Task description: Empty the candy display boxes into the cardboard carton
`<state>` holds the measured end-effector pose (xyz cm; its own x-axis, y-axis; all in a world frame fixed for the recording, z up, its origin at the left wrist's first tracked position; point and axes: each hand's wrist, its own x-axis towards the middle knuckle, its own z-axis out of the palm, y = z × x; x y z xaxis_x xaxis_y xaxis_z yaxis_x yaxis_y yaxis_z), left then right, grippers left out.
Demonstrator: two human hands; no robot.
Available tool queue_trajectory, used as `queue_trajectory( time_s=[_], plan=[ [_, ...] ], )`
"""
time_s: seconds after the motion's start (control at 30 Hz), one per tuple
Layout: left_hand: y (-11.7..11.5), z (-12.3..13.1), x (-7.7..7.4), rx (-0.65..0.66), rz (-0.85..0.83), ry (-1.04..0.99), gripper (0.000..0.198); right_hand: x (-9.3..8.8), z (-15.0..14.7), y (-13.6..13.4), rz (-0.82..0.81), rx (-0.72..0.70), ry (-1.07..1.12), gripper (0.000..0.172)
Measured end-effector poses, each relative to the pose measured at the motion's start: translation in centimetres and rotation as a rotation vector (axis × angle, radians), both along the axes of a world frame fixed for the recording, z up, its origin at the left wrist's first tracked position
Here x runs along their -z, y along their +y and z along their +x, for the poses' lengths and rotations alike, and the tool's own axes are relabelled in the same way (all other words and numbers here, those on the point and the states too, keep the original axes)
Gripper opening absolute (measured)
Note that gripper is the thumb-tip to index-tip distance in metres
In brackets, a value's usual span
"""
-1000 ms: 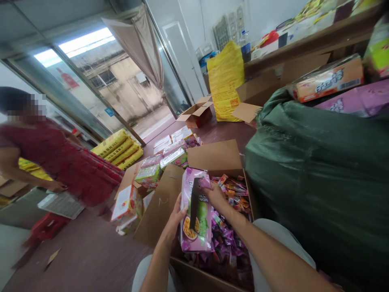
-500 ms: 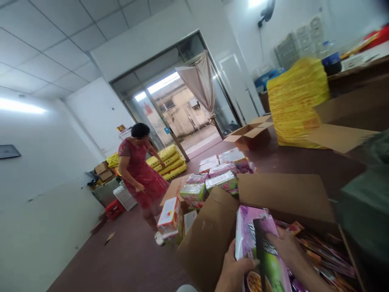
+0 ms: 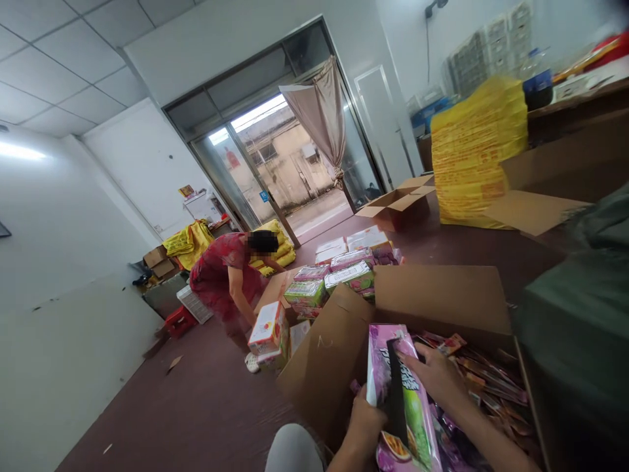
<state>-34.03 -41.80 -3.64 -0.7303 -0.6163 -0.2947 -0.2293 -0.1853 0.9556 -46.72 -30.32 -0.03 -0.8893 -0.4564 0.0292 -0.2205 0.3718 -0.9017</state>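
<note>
1. Holding the pink box (image 3: 417, 413) tilted over the left part of the open carton (image 3: 442, 295), beside the loose packets (image 3: 494, 387) inside.
2. Clamping its lower left side with the left hand (image 3: 363, 423), grip curled tight; not seeing all fingertips.
3. Pinching near the dark slot (image 3: 397, 400) with the right hand (image 3: 435, 373), grip partly curled on the box front; not seeing whether fingers reach inside.
4. Looking wider at the slot than a moment ago; reading that as work on the front progressing, box not yet released.
5. Seeing a co-worker (image 3: 226, 269), upright earlier, now bending toward the stacked boxes (image 3: 268, 328) left of the carton; probably not affecting the held box.
</note>
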Motion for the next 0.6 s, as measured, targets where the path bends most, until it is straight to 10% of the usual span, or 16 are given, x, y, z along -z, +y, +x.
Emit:
queue_trajectory(
  time_s=[0.37, 0.6],
  plan=[
    [-1.0, 4.2, -4.3, 0.34, 0.241, 0.078, 0.078, 1.7, -1.5, 0.0, -0.213, 0.025, -0.038, 0.051],
    [-0.5, 4.6, -0.8, 0.247, 0.296, 0.107, 0.084, 1.3, -0.5, -0.9, -0.013, -0.082, 0.002, 0.046]
  ],
)
